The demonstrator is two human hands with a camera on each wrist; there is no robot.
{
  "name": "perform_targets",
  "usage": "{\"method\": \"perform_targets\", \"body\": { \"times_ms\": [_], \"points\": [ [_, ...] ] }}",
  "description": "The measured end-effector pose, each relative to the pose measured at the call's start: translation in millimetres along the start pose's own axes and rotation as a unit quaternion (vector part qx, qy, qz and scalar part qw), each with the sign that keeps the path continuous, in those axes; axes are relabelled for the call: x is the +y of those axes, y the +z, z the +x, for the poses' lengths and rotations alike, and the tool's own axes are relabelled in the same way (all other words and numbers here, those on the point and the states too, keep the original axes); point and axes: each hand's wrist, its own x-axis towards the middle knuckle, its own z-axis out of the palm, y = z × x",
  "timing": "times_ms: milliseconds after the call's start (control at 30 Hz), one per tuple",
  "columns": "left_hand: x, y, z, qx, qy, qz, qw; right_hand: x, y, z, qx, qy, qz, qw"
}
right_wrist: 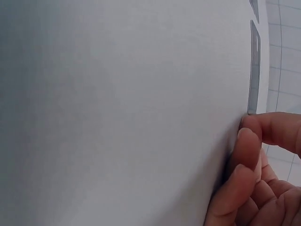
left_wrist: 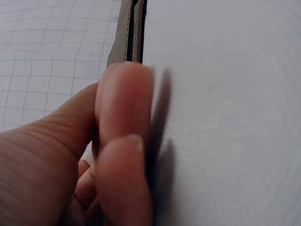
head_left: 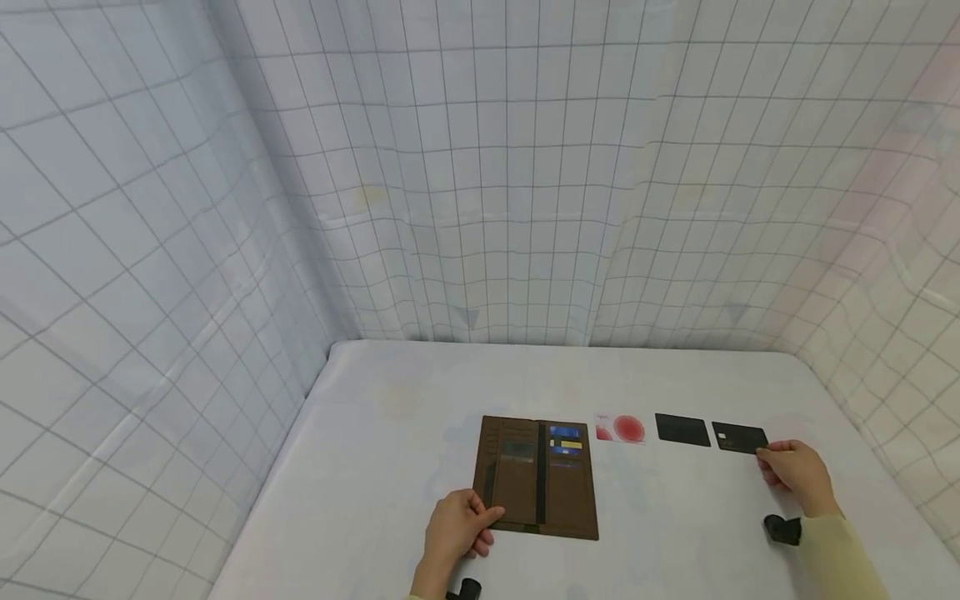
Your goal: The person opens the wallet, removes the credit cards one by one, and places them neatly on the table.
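A brown wallet (head_left: 517, 492) lies spread flat, with blue cards (head_left: 564, 432) in its right-hand slots and a clear window on the left half. My left hand (head_left: 456, 525) pinches the wallet's near left corner between thumb and fingers; the left wrist view shows the wallet's stitched edge (left_wrist: 123, 37) beyond the fingertips. At the far right, my right hand (head_left: 798, 475) pinches the near right corner of a black card (head_left: 738, 437) with a pale chip. In the right wrist view that card (right_wrist: 254, 70) appears nearly edge-on, close to the table.
Left of the held card lie a plain black card (head_left: 682, 430) and a white card with a red circle (head_left: 628, 428), in a row beside the wallet. White cloth covers the table (head_left: 375, 467). Gridded white curtains (head_left: 525, 208) enclose the back and sides.
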Motion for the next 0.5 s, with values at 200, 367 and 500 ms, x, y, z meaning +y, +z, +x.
{"method": "perform_targets", "body": {
  "times_ms": [200,367,500],
  "points": [
    [-0.6,0.2,-0.7,0.002,-0.005,0.004,1.0000,-20.3,10.7,-10.2,0.034,-0.014,-0.128,0.9910],
    [-0.4,1.0,-0.1,0.000,-0.003,0.002,1.0000,-47.1,35.2,-18.2,0.052,-0.052,-0.160,0.9844],
    [0.0,1.5,1.6,0.002,-0.003,0.006,1.0000,-71.8,64.2,-21.0,0.056,-0.124,-0.166,0.9767]
  ]
}}
